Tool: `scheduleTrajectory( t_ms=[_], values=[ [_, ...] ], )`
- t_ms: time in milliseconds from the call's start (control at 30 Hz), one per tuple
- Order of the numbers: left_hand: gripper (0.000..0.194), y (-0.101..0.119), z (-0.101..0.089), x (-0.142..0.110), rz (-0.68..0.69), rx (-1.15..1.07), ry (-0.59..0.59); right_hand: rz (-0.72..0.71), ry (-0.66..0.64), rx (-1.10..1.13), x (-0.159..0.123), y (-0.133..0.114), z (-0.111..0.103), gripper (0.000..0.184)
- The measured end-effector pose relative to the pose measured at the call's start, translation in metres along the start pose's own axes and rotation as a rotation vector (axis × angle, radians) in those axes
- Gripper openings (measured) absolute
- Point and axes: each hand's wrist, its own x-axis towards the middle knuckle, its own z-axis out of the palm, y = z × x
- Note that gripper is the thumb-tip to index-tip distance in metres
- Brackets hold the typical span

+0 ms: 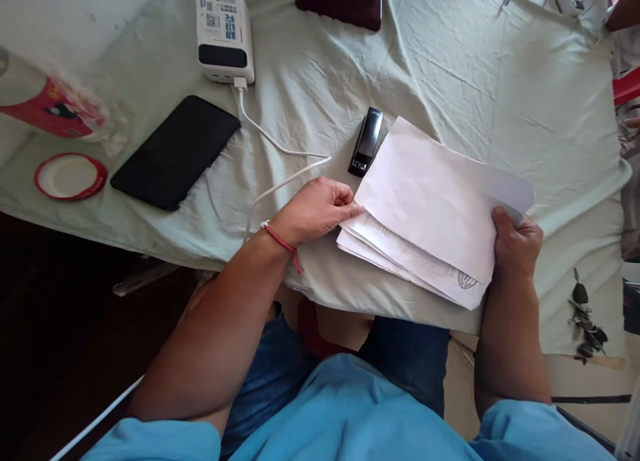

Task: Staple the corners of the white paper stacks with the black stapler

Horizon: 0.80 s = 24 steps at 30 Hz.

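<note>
A loose stack of white paper sheets (430, 194) lies at the front of the cloth-covered table, its lower sheets fanned toward me. Print and a round black stamp show on a sheet beneath the blank top one. My left hand (320, 211) pinches the stack's left corner between thumb and fingers. At the right edge, my right hand (517, 241) grips the papers with its thumb on top; its other fingers are mostly hidden. Just beyond the sheets' left corner lies a small black device with a glossy screen (367, 141).
On the left are a black tablet-like slab (175, 151), a red-rimmed lid (70, 176) and a clear jar with a red label (55, 104). A white cable (280, 148) runs from a white power bank (225, 34). Keys (585, 321) lie at right; a dark red box (340, 1) stands behind.
</note>
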Motion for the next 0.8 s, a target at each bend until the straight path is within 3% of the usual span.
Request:
scheduleTrajectory(
  t_ms=[133, 333, 500, 633, 800],
  values=[
    [0.020, 0.0004, -0.0010, 0.0011, -0.031, -0.026, -0.030, -0.012, -0.029, 0.046, -0.0001, -0.0006, -0.0001, 0.039],
    [0.040, 0.0007, 0.0007, 0.0031, 0.027, 0.087, 0.038, -0.003, -0.021, 0.022, -0.0001, -0.0009, 0.0003, 0.037],
    [0.052, -0.0003, 0.0031, 0.0028, -0.024, -0.111, 0.037, 0.003, -0.028, 0.071, -0.0007, -0.0017, -0.0006, 0.036],
    [0.059, -0.0007, 0.0056, 0.0050, -0.119, -0.289, 0.096, 0.020, -0.104, 0.065, 0.0004, -0.0002, -0.0033, 0.038],
    [0.054, -0.0028, 0.0055, 0.0048, -0.100, -0.222, 0.103, 0.051, -0.154, 0.065, -0.0002, -0.0019, -0.0069, 0.049]
  ],
)
